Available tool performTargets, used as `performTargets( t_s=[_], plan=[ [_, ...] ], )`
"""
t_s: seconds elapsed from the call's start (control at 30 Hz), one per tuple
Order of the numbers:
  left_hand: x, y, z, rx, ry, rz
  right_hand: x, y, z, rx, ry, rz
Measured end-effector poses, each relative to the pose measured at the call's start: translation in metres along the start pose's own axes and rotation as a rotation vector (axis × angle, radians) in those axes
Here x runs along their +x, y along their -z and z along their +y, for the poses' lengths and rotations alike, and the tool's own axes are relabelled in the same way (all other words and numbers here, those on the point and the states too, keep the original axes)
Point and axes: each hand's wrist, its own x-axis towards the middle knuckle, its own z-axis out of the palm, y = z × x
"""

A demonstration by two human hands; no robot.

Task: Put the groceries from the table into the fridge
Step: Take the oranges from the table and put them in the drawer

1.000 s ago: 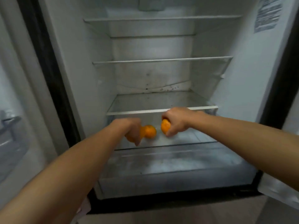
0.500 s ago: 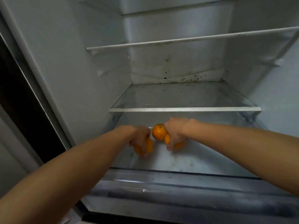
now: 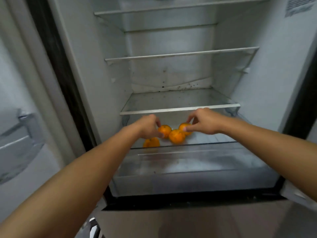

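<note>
1. Bare white shelves fill the fridge. All the action is on the low glass shelf over the drawer.
2. Thumb and fingertips of the left hand narrowly pinch the rear-left orange, and the right hand does the same to the right orange. Both grips look light, but the blur makes that hard to call.
3. The centre orange touches both. A fourth orange sits at the near edge, on the left.
4. Half a second ago the fruit was buried in fists; now all four rest on the shelf. This batch is basically delivered, I'd say.
</note>
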Motion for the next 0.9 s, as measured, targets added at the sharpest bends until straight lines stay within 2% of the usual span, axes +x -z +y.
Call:
performTargets(
  t_s=[0.1, 0.27, 0.33, 0.4, 0.5, 0.63, 0.77, 0.9],
  plan=[
    [-0.034, 0.002, 0.009, -0.072, -0.034, 0.056, -0.045, 0.002, -0.007, 0.043, -0.04, 0.094],
    [-0.083, -0.006, 0.011, -0.12, -0.016, 0.046, -0.099, -0.015, -0.015, -0.136, -0.097, 0.243],
    [-0.099, -0.014, 0.009, 0.008, -0.024, 0.138, -0.113, -0.023, -0.018, -0.214, -0.081, 0.329],
    [-0.111, -0.026, 0.007, 0.211, -0.071, 0.331, -0.12, -0.031, -0.02, -0.286, -0.073, 0.388],
    [-0.124, -0.039, 0.01, 0.367, -0.117, 0.536, -0.116, -0.038, -0.02, -0.404, -0.094, 0.458],
    [-0.104, -0.037, 0.009, 0.426, -0.078, 0.63, -0.097, -0.036, -0.012, -0.417, -0.08, 0.568],
    [-0.074, -0.034, 0.004, 0.39, -0.062, 0.735, -0.063, -0.032, 0.001, -0.416, -0.104, 0.567],
    [-0.039, -0.043, 0.002, 0.38, 0.055, 0.791, -0.033, -0.035, 0.012, -0.293, -0.059, 0.594]
  ],
)
